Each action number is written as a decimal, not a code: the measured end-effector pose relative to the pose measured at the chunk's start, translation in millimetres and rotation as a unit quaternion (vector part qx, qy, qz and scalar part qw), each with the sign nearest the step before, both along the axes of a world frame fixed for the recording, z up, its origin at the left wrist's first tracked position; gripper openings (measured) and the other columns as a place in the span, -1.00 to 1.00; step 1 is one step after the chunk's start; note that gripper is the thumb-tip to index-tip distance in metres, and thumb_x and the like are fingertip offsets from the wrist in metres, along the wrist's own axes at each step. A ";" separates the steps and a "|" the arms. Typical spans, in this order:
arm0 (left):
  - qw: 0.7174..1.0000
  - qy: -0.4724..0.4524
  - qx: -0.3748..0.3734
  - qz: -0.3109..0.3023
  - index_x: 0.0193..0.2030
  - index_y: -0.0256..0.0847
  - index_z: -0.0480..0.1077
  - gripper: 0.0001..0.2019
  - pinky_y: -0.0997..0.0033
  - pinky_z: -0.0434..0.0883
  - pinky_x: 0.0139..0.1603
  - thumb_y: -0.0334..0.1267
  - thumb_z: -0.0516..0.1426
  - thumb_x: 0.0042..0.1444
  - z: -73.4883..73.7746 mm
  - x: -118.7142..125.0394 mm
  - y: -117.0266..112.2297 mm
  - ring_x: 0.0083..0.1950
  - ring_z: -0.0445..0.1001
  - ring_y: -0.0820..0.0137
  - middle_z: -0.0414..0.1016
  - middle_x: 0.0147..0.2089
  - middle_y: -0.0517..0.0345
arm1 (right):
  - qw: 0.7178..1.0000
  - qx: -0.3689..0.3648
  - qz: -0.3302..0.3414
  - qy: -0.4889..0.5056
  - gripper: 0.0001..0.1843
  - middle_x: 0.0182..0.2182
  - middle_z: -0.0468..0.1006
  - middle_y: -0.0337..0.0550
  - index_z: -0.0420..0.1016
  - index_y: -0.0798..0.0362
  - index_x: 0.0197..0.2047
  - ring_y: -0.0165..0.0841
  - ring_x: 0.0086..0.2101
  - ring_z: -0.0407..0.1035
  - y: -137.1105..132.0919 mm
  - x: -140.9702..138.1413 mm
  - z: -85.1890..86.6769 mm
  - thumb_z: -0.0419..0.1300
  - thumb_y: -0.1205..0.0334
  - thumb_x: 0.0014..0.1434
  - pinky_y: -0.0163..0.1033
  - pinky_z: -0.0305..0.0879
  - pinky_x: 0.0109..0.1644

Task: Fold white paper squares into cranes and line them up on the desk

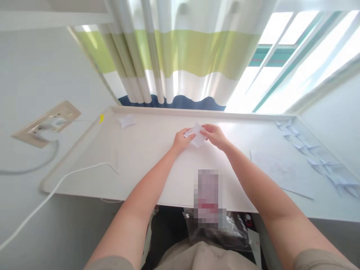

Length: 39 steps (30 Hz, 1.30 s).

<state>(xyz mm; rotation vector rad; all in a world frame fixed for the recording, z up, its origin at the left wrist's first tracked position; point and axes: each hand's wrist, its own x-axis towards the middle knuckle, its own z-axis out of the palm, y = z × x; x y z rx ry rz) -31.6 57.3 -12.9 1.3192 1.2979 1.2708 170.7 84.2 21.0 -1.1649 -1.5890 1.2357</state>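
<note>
You have a folded paper [198,139], whose several points stick outward, raised between your two hands over the middle of the desk [146,153], a little toward its far side. Whether the lowest point touches the desk, I cannot tell. Your left grip [181,141] is closed to a pinch on the paper's left side, the thumb lying over the face you see and the fingers mostly hidden behind. Your right grip [216,135] is drawn nearly together as well, pinching the upper right side between thumb and fingers.

To work these folds well, let the left grip steady the body lightly, without flattening it, and do the fine shaping with the right fingertips. Ease the layers gently; thin paper like this probably creases in the wrong place or tears if pulled from both sides at once. Resting your wrists on the desk would likely steady you.

Mind your right forearm [261,187]: it passes near the flat sheet [277,167] on the desk's right half. A row of folded pieces [344,178] lies along the desk's right edge, and a lone folded piece [126,120] sits by its far left corner; a sleeve could brush such light shapes.
</note>
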 end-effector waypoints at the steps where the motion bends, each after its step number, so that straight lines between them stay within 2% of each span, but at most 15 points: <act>1: 1.000 -0.012 -0.012 -0.009 0.07 -0.24 0.67 -0.64 0.33 0.59 -0.15 -0.15 0.41 0.18 0.5 17.7 2.3 -0.18 0.69 0.26 0.78 -0.11 0.04 | 1.000 -0.016 -0.013 -0.008 -0.61 -0.35 0.75 -0.08 0.73 0.05 -0.13 -0.29 -0.41 0.54 -8.1 19.7 -0.5 0.51 -0.04 0.08 -0.26 0.40 -0.39; 4: 0.996 -0.021 -0.018 -0.086 -0.09 -0.23 0.69 -0.67 0.35 0.58 -0.25 -0.01 0.43 0.18 1.8 55.0 6.8 -0.28 0.67 0.29 0.76 -0.21 0.06 | 0.998 -0.043 -0.041 -0.018 -0.62 -0.60 0.57 -0.19 0.66 0.04 -0.36 -0.35 -0.55 0.42 -28.4 63.2 -7.0 0.49 -0.12 0.11 -0.27 0.31 -0.48; 7: 0.988 -0.005 -0.027 -0.152 -0.15 -0.24 0.71 -0.57 0.36 0.56 -0.32 0.13 0.47 0.13 2.8 63.6 9.3 -0.37 0.68 0.28 0.71 -0.36 0.05 | 0.996 -0.022 -0.065 0.057 -0.62 -0.55 0.62 -0.20 0.69 0.03 -0.32 -0.36 -0.51 0.47 -35.2 81.1 -14.4 0.50 -0.14 0.09 -0.27 0.42 -0.40; 9: 0.988 -0.018 -0.021 -0.151 -0.03 -0.26 0.72 -0.48 0.37 0.52 -0.38 0.15 0.49 0.07 3.8 58.2 10.3 -0.41 0.68 0.28 0.68 -0.43 0.07 | 0.992 -0.037 -0.048 0.109 -0.62 -0.50 0.65 -0.24 0.73 0.01 -0.17 -0.36 -0.50 0.50 -32.5 83.3 -17.6 0.52 -0.08 0.05 -0.25 0.49 -0.34; 11: 0.988 -0.044 -0.019 -0.149 0.11 -0.25 0.70 -0.41 0.35 0.55 -0.34 0.09 0.51 0.03 5.1 50.2 10.4 -0.40 0.71 0.26 0.69 -0.41 0.11 | 0.987 -0.060 -0.036 0.143 -0.63 -0.50 0.66 -0.26 0.73 -0.01 -0.13 -0.35 -0.50 0.53 -27.5 82.9 -19.9 0.52 0.03 0.01 -0.22 0.54 -0.30; 15: 0.983 -0.077 -0.030 -0.166 -0.11 -0.22 0.72 -0.68 0.28 0.62 -0.17 -0.12 0.41 0.01 7.4 39.2 8.8 -0.27 0.77 0.24 0.76 -0.27 0.04 | 0.982 -0.072 -0.016 0.176 -0.78 -0.51 0.65 -0.21 0.71 0.00 -0.26 -0.31 -0.49 0.57 -21.8 84.4 -23.8 0.43 0.15 -0.02 -0.19 0.56 -0.29; 17: 0.980 -0.079 -0.029 -0.179 -0.23 -0.22 0.69 -0.79 0.23 0.64 -0.06 -0.17 0.33 0.04 8.1 38.0 7.4 -0.19 0.78 0.22 0.76 -0.27 0.00 | 0.981 -0.062 -0.010 0.185 -0.83 -0.44 0.69 -0.14 0.69 0.01 -0.33 -0.28 -0.43 0.61 -22.3 85.1 -24.7 0.40 0.11 0.02 -0.19 0.56 -0.29; 19: 0.982 -0.074 -0.015 -0.174 -0.29 -0.21 0.63 -0.81 0.23 0.62 -0.04 -0.13 0.30 0.08 8.1 39.5 5.3 -0.17 0.77 0.23 0.75 -0.27 -0.01 | 0.983 -0.056 -0.014 0.173 -0.77 -0.41 0.69 -0.12 0.65 0.01 -0.38 -0.27 -0.42 0.62 -24.4 83.6 -24.7 0.41 0.03 0.07 -0.18 0.56 -0.29; 22: 0.987 -0.053 0.005 -0.153 -0.34 -0.17 0.44 -0.69 0.33 0.56 -0.13 -0.05 0.41 0.08 7.0 44.2 2.4 -0.26 0.74 0.29 0.66 -0.39 0.12 | 0.993 -0.025 -0.033 0.107 -0.68 -0.50 0.64 -0.19 0.65 0.01 -0.30 -0.29 -0.47 0.57 -28.5 78.4 -24.1 0.52 -0.04 0.04 -0.19 0.53 -0.31; 25: 0.988 -0.054 0.008 -0.144 -0.24 -0.10 0.26 -0.51 0.38 0.51 -0.18 -0.05 0.50 -0.01 5.6 46.7 1.6 -0.33 0.69 0.33 0.62 -0.43 0.26 | 0.996 0.000 -0.049 0.078 -0.52 -0.51 0.65 -0.28 0.68 -0.03 -0.04 -0.32 -0.51 0.52 -32.2 74.4 -22.6 0.58 -0.02 0.01 -0.23 0.47 -0.37; 27: 0.988 -0.046 0.003 -0.150 -0.14 -0.09 0.29 -0.51 0.37 0.52 -0.16 -0.11 0.48 -0.02 5.4 45.8 1.5 -0.36 0.64 0.39 0.64 -0.38 0.28 | 0.998 0.010 -0.044 0.048 -0.55 -0.45 0.69 -0.25 0.72 -0.02 -0.04 -0.33 -0.47 0.53 -35.0 74.2 -20.4 0.58 0.01 0.03 -0.24 0.47 -0.34; 28: 0.987 -0.037 0.004 -0.155 -0.12 -0.10 0.33 -0.54 0.37 0.52 -0.14 -0.14 0.47 -0.03 5.7 44.9 1.3 -0.36 0.62 0.40 0.64 -0.37 0.27 | 0.999 0.017 -0.040 0.026 -0.65 -0.44 0.69 -0.21 0.74 0.01 -0.16 -0.33 -0.46 0.53 -36.6 74.6 -18.9 0.57 0.00 0.05 -0.25 0.45 -0.35; 31: 0.986 0.004 0.009 -0.168 -0.14 -0.16 0.51 -0.68 0.38 0.47 -0.19 -0.16 0.42 -0.02 7.1 43.0 -0.9 -0.35 0.57 0.40 0.61 -0.37 0.24 | 0.998 0.053 -0.019 -0.027 -0.69 -0.41 0.72 -0.13 0.79 0.03 -0.28 -0.32 -0.41 0.52 -40.7 76.6 -14.2 0.52 -0.06 0.14 -0.26 0.37 -0.38; 34: 0.986 0.026 0.016 -0.167 -0.19 -0.18 0.65 -0.70 0.39 0.41 -0.28 -0.06 0.44 0.02 7.0 45.1 -3.6 -0.37 0.52 0.39 0.58 -0.42 0.20 | 0.998 0.058 -0.017 -0.033 -0.66 -0.41 0.72 -0.11 0.84 0.03 -0.27 -0.34 -0.43 0.49 -42.0 78.2 -11.8 0.54 -0.10 0.12 -0.27 0.35 -0.42; 39: 0.985 0.002 0.088 -0.150 -0.35 -0.19 0.66 -0.55 0.30 0.51 -0.13 0.19 0.52 -0.02 2.1 52.0 -5.5 -0.17 0.62 0.29 0.73 -0.22 0.01 | 0.999 0.041 0.012 -0.020 -0.55 -0.42 0.72 -0.10 0.84 0.05 -0.28 -0.35 -0.45 0.50 -40.4 79.6 -13.3 0.57 -0.20 0.06 -0.27 0.43 -0.43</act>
